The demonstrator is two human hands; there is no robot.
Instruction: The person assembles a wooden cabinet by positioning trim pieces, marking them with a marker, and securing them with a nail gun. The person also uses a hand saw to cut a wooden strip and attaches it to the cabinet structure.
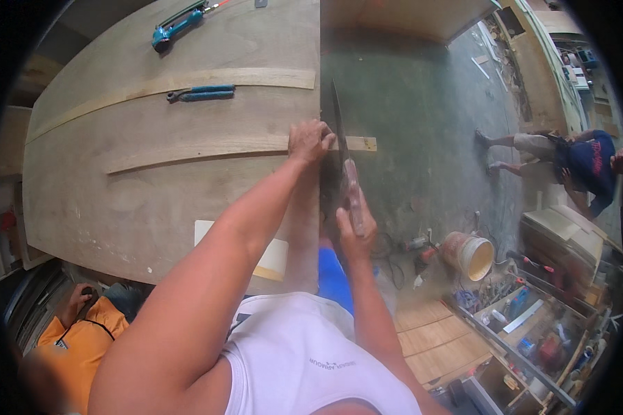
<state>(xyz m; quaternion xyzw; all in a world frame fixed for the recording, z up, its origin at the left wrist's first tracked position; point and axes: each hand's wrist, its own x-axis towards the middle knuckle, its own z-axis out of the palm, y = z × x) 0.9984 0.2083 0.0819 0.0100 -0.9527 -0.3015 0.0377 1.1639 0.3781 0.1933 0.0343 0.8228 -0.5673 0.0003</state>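
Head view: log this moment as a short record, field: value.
left hand: on the wooden strip, at the table's edge
right hand: grips the handsaw by its handle
strip: lies across the table, one end jutting past the edge
saw blade: crosses the jutting end; contact unclear
also on table: second strip, pliers, teal tool
floor: bucket on its side
others: person in orange, person in dark blue

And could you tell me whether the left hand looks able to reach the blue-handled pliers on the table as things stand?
Probably yes: the blue-handled pliers lie beyond the left hand, and only flat tabletop shows between them, though that hand would first have to leave the wooden strip.
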